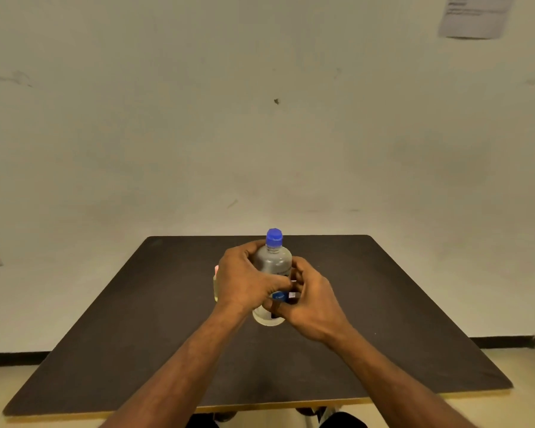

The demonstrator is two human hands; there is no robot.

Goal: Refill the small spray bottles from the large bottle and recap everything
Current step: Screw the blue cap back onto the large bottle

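Note:
The large clear bottle (pixel 272 264) with a blue cap (pixel 274 236) stands upright in the middle of the dark table (pixel 399 319). My left hand (pixel 244 279) grips its upper body from the left. My right hand (pixel 312 301) grips it lower down on the right, thumb across the blue label (pixel 280 295). A small spray bottle (pixel 216 285) with pale liquid and a pink top shows only as a sliver behind my left hand. What my right fingers cover is hidden.
The table's far edge lies close to a bare wall. An open dark surface stretches to both sides of the bottle and toward me. A paper sheet (pixel 476 15) hangs on the wall at the upper right.

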